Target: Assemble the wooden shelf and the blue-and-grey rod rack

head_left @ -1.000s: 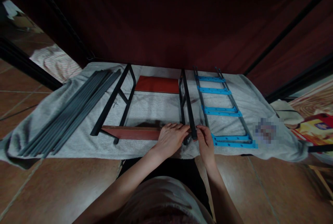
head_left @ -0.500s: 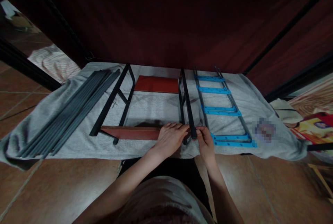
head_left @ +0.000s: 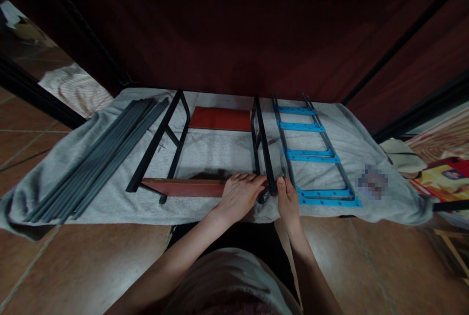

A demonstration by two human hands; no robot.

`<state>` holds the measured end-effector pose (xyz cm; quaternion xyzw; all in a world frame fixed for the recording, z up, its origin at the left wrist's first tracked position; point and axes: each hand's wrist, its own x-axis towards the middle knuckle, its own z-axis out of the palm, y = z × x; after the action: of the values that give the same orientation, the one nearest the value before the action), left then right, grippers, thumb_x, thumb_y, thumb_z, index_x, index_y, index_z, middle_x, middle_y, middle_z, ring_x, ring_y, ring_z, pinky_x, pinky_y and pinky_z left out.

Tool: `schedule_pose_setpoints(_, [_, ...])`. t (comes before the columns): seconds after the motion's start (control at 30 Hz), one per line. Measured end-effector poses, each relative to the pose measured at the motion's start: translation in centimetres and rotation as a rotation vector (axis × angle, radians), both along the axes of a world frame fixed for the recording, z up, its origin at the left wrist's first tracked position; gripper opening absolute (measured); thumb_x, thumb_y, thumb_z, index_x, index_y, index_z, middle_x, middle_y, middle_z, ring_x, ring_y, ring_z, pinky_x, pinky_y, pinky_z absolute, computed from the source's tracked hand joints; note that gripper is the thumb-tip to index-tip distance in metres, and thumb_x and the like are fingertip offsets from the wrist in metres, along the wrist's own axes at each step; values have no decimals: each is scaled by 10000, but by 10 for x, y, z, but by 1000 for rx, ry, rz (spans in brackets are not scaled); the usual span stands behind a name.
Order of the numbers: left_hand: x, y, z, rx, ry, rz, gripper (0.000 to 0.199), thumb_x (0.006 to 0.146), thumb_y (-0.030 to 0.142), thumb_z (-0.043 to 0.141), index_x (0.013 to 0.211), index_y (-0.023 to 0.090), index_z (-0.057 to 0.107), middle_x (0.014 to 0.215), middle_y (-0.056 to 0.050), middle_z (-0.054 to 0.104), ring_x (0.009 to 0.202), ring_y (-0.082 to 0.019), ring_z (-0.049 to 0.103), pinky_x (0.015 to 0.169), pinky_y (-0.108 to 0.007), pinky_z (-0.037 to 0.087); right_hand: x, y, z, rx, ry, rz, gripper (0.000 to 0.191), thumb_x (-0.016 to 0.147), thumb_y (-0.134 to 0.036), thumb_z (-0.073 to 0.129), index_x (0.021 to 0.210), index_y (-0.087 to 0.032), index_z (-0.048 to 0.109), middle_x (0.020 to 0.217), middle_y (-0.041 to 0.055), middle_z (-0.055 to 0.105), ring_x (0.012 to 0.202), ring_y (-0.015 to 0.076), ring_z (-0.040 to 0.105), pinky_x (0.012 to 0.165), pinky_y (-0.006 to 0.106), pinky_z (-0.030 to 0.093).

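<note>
A black metal frame (head_left: 153, 146) with two side pieces stands on a grey cloth, joined by an orange-red board (head_left: 221, 118) at the back and a reddish-brown board (head_left: 183, 187) at the front. My left hand (head_left: 242, 195) grips the right end of the front board, its fingers over the top edge beside the black side bar. Just right of that bar's near end is my right hand (head_left: 288, 200), fingers closed and thumb up. A small thin thing shows above its thumb, too small to name.
Left of the frame lies a bundle of grey metal tubes (head_left: 98, 158). On the right, a rack of thin rods with blue crosspieces (head_left: 311, 156) rests on the grey cloth (head_left: 220, 151). A dark red fabric wall (head_left: 234, 31) rises behind. Colourful packaging (head_left: 445, 180) sits at far right.
My right hand has shifted slightly and turned, its thumb now pointing up beside the bar's end. My left hand and the frame stay in place.
</note>
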<state>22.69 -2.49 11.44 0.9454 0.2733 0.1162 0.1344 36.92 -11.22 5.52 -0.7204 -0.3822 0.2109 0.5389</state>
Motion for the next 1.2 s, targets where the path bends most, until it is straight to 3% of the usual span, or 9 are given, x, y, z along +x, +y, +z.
schedule_pose_setpoints(0.2, [1,0,0,-1,-1,-5,244,948,295,470,1176,287,558,943,13,691,892,-183,630,768,-315,416,1,-6,0,100,41,39,256,889,-439,475,985,-220,565,825,6,594,728,155,546,670,291,441])
schedule_pose_setpoints(0.37, [1,0,-1,6,11,5,251,948,302,473,1184,283,557,970,5,691,903,-182,629,768,-319,412,4,-3,1,15,-45,61,254,913,-448,443,864,-222,548,694,-25,539,655,143,504,622,274,397])
schedule_pose_setpoints(0.53, [1,0,0,5,19,4,250,948,298,475,1181,278,561,975,2,691,920,-180,626,782,-318,410,2,0,0,-10,-2,44,324,931,-483,393,761,-233,511,621,-30,480,607,151,471,581,286,374])
schedule_pose_setpoints(0.73, [0,0,0,5,19,4,250,945,297,479,1180,285,564,961,8,689,908,-177,625,774,-315,404,1,-5,-2,116,85,57,245,895,-425,479,1013,-226,560,863,19,593,761,164,549,653,292,450])
schedule_pose_setpoints(0.9, [1,-1,-1,8,12,6,249,943,295,484,1178,283,566,959,4,689,910,-179,623,772,-315,400,4,-5,1,76,-20,105,211,912,-410,448,936,-224,546,780,-1,578,722,153,541,665,284,435])
schedule_pose_setpoints(1.2, [2,-1,-1,20,21,12,254,950,303,465,1180,275,569,966,-3,692,910,-184,624,772,-320,404,8,2,1,-13,-147,121,313,951,-472,343,820,-233,497,671,-32,478,644,149,478,607,271,370])
